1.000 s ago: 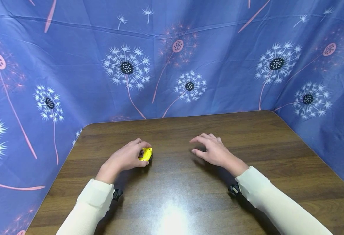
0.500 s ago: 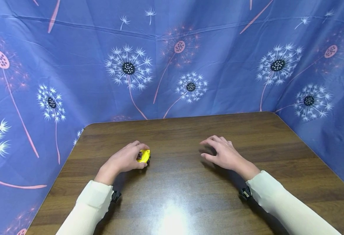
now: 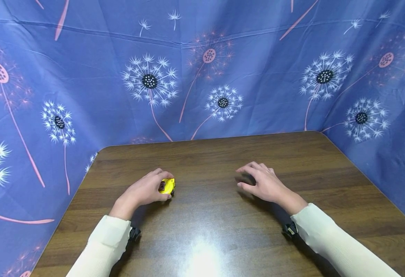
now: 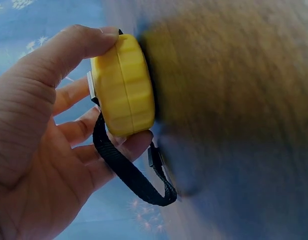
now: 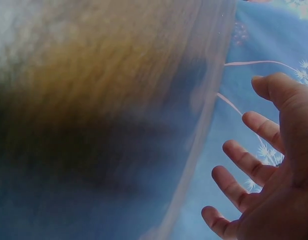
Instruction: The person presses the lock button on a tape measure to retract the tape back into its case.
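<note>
In the head view my left hand (image 3: 147, 188) grips a small yellow tape measure (image 3: 169, 186) just over the table, left of the middle. Up close in the left wrist view, the tape measure (image 4: 125, 87) has a ribbed yellow case, and a black strap (image 4: 126, 170) loops down from it. The thumb presses one side and fingertips hold the other. Well to the right, my right hand (image 3: 262, 182) hovers above the table with nothing in it. The right wrist view shows its fingers (image 5: 243, 162) spread and loosely bent.
A brown wood-grain table (image 3: 205, 215) lies beneath both hands, with a bright glare near its front. Behind it and at the sides hangs a blue cloth (image 3: 264, 77) printed with dandelions. Each wrist wears a small black camera (image 3: 290, 229).
My left hand has shifted slightly left and nearer to me, carrying the tape measure. My right hand has moved to the right, mostly in the first half second, widening the gap between the hands.
</note>
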`<state>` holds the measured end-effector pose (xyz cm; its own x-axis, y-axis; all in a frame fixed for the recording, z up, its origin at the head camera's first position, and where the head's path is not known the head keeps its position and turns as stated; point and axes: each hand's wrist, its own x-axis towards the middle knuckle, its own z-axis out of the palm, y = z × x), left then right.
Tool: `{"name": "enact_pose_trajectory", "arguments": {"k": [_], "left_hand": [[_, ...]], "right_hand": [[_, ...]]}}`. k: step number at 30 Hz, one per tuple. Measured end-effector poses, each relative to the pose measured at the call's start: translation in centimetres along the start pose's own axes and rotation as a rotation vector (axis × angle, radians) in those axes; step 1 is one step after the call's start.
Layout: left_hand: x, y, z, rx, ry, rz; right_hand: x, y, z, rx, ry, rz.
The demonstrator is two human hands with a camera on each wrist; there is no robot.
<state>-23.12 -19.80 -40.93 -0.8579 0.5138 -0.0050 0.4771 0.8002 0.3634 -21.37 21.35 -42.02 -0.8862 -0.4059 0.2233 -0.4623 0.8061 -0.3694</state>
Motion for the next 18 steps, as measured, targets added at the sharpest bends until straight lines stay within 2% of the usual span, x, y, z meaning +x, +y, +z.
{"name": "enact_pose_trajectory", "arguments": {"k": [6, 11, 14, 18], "left_hand": [[-0.2, -0.3, 0.1, -0.018, 0.017, 0.015], [-0.5, -0.1, -0.1, -0.003, 0.013, -0.021], [-0.6, 0.0, -0.4, 0.015, 0.033, -0.048], [-0.4, 0.3, -0.9, 0.029, 0.081, -0.044]], "right_hand": [[-0.1, 0.2, -0.1, 0.007, 0.01, -0.006], [-0.1, 0.4, 0.0, -0.003, 0.021, -0.01], [-0.1, 0.5, 0.0, -0.003, 0.021, -0.006], [-0.1, 0.5, -0.1, -0.007, 0.02, 0.007]]}}
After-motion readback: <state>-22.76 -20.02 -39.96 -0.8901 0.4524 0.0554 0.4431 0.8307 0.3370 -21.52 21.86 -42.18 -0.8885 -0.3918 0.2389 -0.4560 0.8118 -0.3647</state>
